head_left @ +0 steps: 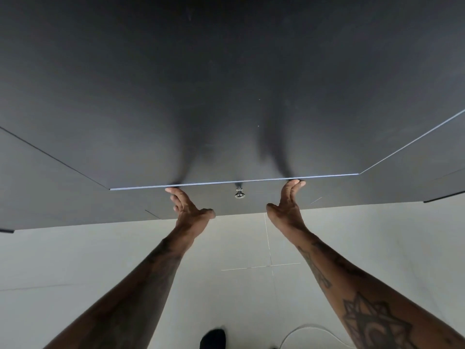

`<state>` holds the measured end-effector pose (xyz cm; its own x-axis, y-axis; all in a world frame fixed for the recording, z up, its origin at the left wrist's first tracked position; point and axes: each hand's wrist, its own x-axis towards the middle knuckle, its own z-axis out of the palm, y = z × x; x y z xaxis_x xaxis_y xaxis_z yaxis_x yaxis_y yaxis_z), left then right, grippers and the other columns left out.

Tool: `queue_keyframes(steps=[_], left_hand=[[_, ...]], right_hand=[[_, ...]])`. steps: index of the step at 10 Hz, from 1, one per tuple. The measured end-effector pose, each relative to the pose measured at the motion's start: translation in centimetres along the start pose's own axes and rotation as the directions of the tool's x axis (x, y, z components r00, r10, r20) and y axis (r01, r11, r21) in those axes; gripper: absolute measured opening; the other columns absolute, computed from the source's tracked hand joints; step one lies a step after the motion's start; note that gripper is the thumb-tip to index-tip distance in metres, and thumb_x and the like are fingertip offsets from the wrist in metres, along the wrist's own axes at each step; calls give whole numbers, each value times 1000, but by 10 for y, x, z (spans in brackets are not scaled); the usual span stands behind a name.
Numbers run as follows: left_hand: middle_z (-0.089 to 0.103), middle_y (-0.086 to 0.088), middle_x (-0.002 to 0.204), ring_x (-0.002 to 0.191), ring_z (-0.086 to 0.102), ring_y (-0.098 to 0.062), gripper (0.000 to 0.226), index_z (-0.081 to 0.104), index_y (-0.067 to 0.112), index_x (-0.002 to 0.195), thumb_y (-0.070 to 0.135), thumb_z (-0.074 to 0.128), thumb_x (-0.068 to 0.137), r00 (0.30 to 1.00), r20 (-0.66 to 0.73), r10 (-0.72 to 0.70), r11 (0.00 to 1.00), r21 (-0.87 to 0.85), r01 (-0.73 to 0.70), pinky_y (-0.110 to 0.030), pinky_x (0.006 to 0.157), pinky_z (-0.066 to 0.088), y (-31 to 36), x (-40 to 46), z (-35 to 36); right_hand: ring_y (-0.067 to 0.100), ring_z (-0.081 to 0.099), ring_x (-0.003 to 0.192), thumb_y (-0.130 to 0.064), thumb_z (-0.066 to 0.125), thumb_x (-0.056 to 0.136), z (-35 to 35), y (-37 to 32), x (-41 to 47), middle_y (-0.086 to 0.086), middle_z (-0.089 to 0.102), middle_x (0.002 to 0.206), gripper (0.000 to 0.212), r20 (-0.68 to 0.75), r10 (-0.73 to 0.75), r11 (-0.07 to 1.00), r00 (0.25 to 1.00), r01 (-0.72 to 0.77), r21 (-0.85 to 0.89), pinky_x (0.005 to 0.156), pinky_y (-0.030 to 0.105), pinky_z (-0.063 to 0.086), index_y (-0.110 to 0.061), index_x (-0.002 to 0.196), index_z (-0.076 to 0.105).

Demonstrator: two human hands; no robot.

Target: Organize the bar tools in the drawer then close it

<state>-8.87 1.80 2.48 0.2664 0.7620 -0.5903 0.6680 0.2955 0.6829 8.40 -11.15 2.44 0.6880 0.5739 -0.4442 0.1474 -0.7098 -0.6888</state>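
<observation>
The dark drawer front sits flush under the black countertop, with a small silver knob at its middle. My left hand rests flat against the front to the left of the knob, fingers stretched up to the counter edge. To the right of the knob, my right hand presses the front the same way, fingers together and thumb spread. Neither hand holds anything. The drawer's inside and the bar tools are hidden.
Dark cabinet fronts run along both sides of the drawer. Below lies a pale tiled floor with a white cable and a dark shoe tip near the bottom edge.
</observation>
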Motion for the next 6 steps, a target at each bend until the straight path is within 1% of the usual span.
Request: queue_keyframes(steps=[1, 2, 3, 4, 5, 6], left_hand=[[8, -13, 163, 146, 17, -37, 128, -35, 39, 137, 21, 69, 65, 999, 46, -28, 999, -30, 29, -50, 118, 20, -5, 6, -5], [16, -17, 160, 143, 25, -37, 112, -22, 34, 146, 18, 64, 77, 999, 37, -2, 989, 145, -3, -46, 113, 32, -10, -3, -20], [11, -18, 161, 146, 20, -36, 93, -2, 11, 154, 20, 61, 85, 995, 18, 102, 888, 450, -99, -41, 115, 29, 0, -25, -41], [8, -15, 162, 149, 10, -34, 87, -1, 7, 153, 25, 56, 90, 982, 37, 185, 788, 591, -171, -41, 118, 22, 19, -60, -63], [5, -12, 163, 150, 7, -31, 82, -2, 11, 154, 28, 51, 94, 959, 101, 266, 675, 690, -260, -43, 118, 23, 43, -109, -81], [10, -11, 163, 149, 13, -30, 77, 0, 13, 154, 32, 48, 97, 924, 190, 332, 561, 748, -355, -42, 116, 27, 60, -160, -97]], right_hand=[[34, 56, 118, -8, 48, 81, -9, 4, 2, 6, -23, 160, 89, 50, -50, 996, 997, 53, -67, 48, 3, 35, -11, 152, -5], [34, 38, 138, -9, 50, 87, -24, 9, -2, 6, -10, 163, 85, 48, -52, 980, 997, 60, -190, 85, 16, 43, -14, 154, -1], [31, 10, 150, -22, 47, 94, -50, 0, -7, 11, 3, 163, 72, 91, -75, 921, 993, 104, -375, 117, 31, 17, -11, 154, 9], [30, 11, 149, -33, 45, 96, -78, -22, -23, 9, 10, 163, 68, 102, -117, 873, 988, 151, -463, 118, 37, 19, -13, 153, 14], [31, 14, 149, -39, 42, 97, -100, -52, -56, 10, 14, 162, 67, 111, -156, 850, 981, 191, -491, 119, 40, 21, -16, 154, 15], [32, 19, 147, -41, 41, 97, -118, -74, -98, 10, 18, 161, 65, 149, -259, 798, 954, 298, -523, 117, 44, 26, -18, 153, 16]])
